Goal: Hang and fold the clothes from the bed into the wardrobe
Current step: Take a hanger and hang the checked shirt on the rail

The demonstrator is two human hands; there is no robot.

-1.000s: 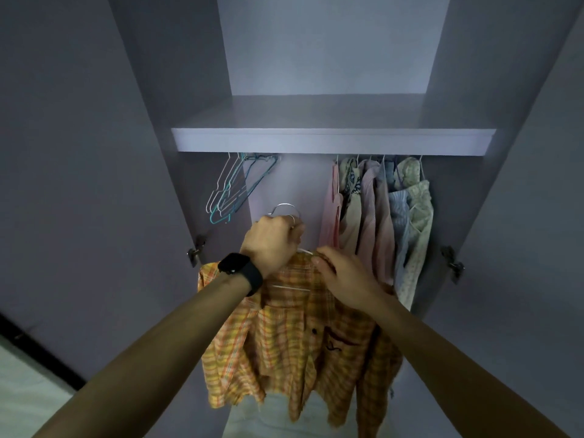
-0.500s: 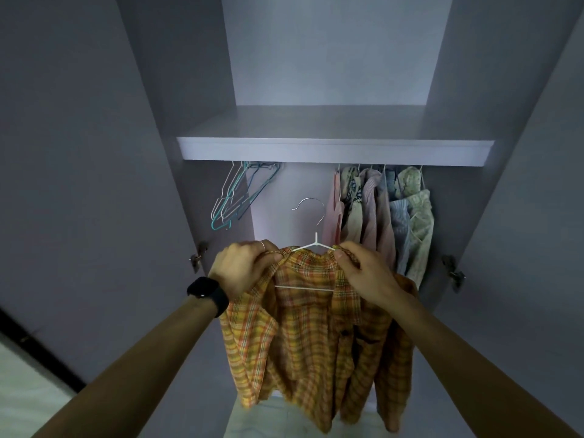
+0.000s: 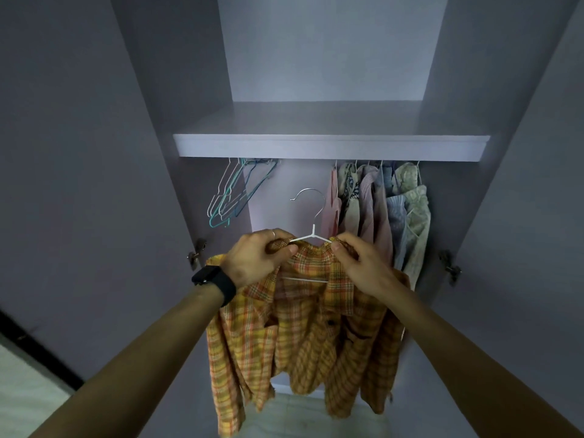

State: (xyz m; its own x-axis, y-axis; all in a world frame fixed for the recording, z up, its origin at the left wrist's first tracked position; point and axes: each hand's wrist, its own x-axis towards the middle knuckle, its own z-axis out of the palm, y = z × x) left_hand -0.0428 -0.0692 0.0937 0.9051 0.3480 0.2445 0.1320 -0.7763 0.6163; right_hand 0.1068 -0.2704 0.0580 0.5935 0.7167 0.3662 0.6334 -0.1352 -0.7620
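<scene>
Head view, facing into an open wardrobe (image 3: 325, 49). Held up in front of it, below the shelf (image 3: 331, 147): an orange plaid shirt (image 3: 300, 336) draped on a white hanger (image 3: 313, 230), hook pointing up and not on any rail. Left hand (image 3: 256, 257) with fingers curled, pinching the collar cloth at the hanger's left arm; ring (image 3: 273, 234) on one finger, black watch (image 3: 215, 279) on the wrist. Right hand (image 3: 363, 267) with thumb and fingers pinching the collar at the hanger's right arm. Shirt front open, sleeves and tails hanging loose beneath both hands. Under the shelf on the left, a bunch of bare wire hangers (image 3: 234, 194), white and teal. On the right, a row of pale clothes (image 3: 379, 210) already hung, just beside the right hand. Metal hinge (image 3: 196, 252) on the left side, another opposite on the right.
</scene>
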